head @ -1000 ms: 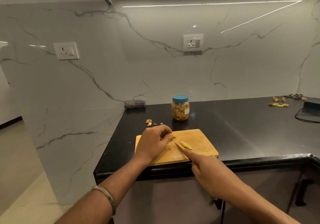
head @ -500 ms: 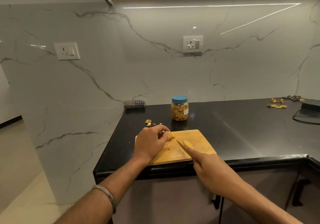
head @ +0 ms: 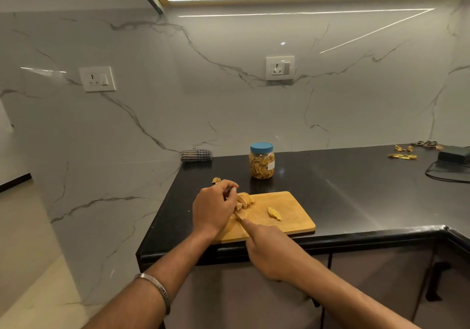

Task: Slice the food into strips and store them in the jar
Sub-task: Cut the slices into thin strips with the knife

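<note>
Wooden cutting board: laid at the near edge of a black countertop. Food piece: set at the board's far left corner, pinched by the curled fingers of the left hand. Knife: gripped by the right hand, forefinger laid along the spine, blade set against the food. One cut strip: left apart at mid-board. Jar: blue-lidded, filled with strips, placed just beyond the board. Scraps: seen far left of the board.

One jar, one cutting board, two sockets.
</note>
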